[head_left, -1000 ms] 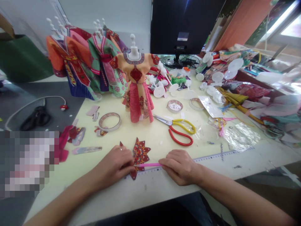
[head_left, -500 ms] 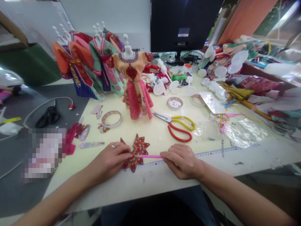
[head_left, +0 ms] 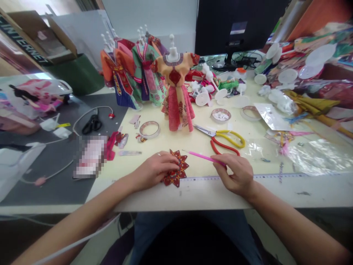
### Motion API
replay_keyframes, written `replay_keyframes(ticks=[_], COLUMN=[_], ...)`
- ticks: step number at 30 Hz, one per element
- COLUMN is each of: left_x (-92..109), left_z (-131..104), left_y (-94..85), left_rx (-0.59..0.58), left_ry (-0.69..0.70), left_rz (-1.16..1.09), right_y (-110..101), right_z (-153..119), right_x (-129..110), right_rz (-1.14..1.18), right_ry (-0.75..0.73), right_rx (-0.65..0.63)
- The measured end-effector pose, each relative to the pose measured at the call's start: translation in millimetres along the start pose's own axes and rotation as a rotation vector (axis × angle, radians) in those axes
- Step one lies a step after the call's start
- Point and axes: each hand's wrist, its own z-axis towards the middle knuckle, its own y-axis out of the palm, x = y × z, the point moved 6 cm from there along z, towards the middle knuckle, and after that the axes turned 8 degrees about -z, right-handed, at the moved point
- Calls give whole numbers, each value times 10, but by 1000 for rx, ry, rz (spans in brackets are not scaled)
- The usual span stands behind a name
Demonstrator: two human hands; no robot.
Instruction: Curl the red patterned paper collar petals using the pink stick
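- While your left hand lies over the left part of the petal-edged piece, its fingers are bent down onto the red pattern; you cannot tell from this view whether they pinch it or only press it.
- Your right hand is closed on the pink pen, thumb and fingers around its right end, and the pen slants up to the left with its tip near the piece's upper right petals.
- The petal-edged piece is on the worktop in front of you, near the left end of the visible part of the ruler, which runs off to the right behind your right hand.
- Just beyond that hand you have the scissors, one handle loop yellow and the other red, blades partly open and pointing left; your hand overlaps the red loop in view, so contact is unclear.
- Farther back stands a headless doll in a yellow top and pink skirt, with a tape roll to its left and a ring of white bits to its right.
- On your left, fabric scraps lie near the edge of the grey surface; on your right, clear plastic spreads beyond the ruler.
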Motion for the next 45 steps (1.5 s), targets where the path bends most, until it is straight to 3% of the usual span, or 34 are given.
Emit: replay_keyframes(ticks=[3, 5, 11, 14, 18, 23, 27, 30, 33, 39, 42, 45], left_x=[-45, -103, -226, -230, -191, -186, -89, -79, -185, -464, -514, -454], left_z=[31, 51, 68, 38, -16, 34, 305, 576, 763, 716, 653, 654], left_y=[31, 58, 129, 104, 109, 112, 88, 81, 72, -72, -117, -125], left_rx=[-202, -236, -11, 83, -32, -52, 50, 83, 75, 175, 245, 333], left_ry=[92, 53, -241, -208, -28, -156, -84, 6, -31, -249, -256, -167], left_rz=[131, 235, 442, 370, 315, 454, 566, 670, 738, 829, 843, 842], right_y=[9, 13, -13, -61, -164, -210, -37, 155, 332, 490, 492, 506], right_z=[6, 14, 33, 46, 75, 238, 556, 796, 896, 763, 710, 698], right_x=[-5, -8, 50, 116, 278, 692, 1004, 1132, 1190, 1190, 1201, 1212], right_rz=[-1, -4, -54, -100, -189, -247, -371, -332, -302, -182, -155, -142], right_ry=[-5, -5, 30, 68, 155, 391, 489, 507, 532, 508, 505, 506], right_rx=[9, 14, 41, 41, 25, -75, -229, -204, -146, -116, -109, -99])
